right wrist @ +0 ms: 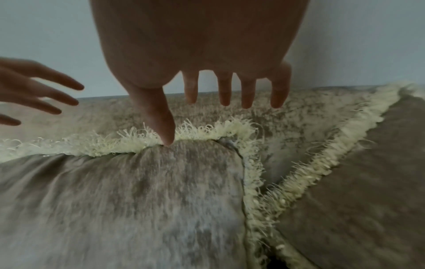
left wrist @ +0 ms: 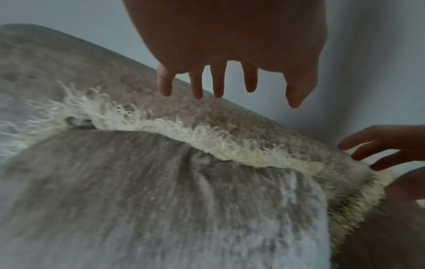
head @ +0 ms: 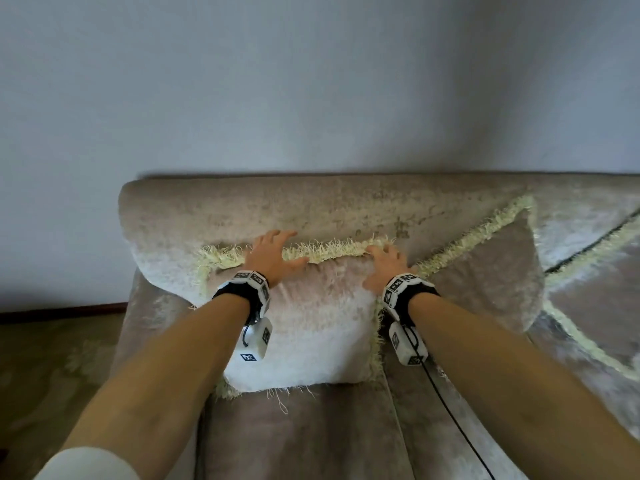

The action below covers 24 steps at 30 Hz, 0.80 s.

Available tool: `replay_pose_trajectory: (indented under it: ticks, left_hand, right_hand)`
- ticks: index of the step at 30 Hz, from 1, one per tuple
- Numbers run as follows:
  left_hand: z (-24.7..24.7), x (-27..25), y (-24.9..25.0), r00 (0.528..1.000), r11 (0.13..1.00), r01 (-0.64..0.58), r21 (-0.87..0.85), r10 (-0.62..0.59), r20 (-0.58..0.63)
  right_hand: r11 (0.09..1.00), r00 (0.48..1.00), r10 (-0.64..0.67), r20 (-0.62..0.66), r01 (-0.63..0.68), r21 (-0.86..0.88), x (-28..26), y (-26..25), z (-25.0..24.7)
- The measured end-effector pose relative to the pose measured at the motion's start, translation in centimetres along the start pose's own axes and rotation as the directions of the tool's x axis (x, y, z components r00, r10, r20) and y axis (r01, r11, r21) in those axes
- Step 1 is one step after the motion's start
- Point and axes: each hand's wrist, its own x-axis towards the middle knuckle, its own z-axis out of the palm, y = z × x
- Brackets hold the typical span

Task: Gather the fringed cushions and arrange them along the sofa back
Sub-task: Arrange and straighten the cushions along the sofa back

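A beige velvet cushion [head: 311, 327] with a pale yellow fringe [head: 329, 249] leans upright against the sofa back [head: 277, 206] at the sofa's left end. My left hand [head: 273, 252] is spread over its top left edge, fingers straight [left wrist: 217, 85]. My right hand [head: 386, 263] is spread over its top right corner, and the thumb [right wrist: 165, 127] touches the fringe seam. Neither hand grips anything. A second fringed cushion [head: 485, 271] leans tilted just to the right, and its fringe [right wrist: 322, 158] meets the first cushion's corner. A third fringed cushion [head: 599, 282] lies further right.
The sofa's rounded left armrest [head: 156, 244] is beside the first cushion. The seat [head: 304, 434] lies in front. A plain pale wall [head: 311, 81] rises behind the sofa. A patterned carpet [head: 52, 358] covers the floor at left. A black cable [head: 460, 427] trails from my right wrist.
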Motion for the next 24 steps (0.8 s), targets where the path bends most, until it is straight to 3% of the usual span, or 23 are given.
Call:
replay_pose_trajectory:
  ticks: [4,9,13,24]
  left_hand:
    - [1.3,-0.8,2.8,0.995,0.995,-0.095,0.002,0.095,0.008]
    - [2.7,-2.5,6.0,0.991,0.993,-0.107,0.049,0.102,0.089]
    - [3.9,-4.1,8.7,0.988,0.987,-0.137,0.083,0.129,0.089]
    - [11.5,-11.9,22.4,0.996,0.999,-0.052,-0.003,0.052,-0.067]
  right_hand:
    - [0.996,0.996,0.089,0.002,-0.089,-0.001,-2.6,3.1,0.8]
    - [0.983,0.989,0.142,-0.030,-0.137,0.122,-5.3,7.6,0.9]
    - [0.974,0.985,0.169,-0.044,-0.161,0.158,-7.4,11.5,0.2]
    - [0.972,0.983,0.156,-0.096,-0.136,0.191,-13.1,27.4,-1.4]
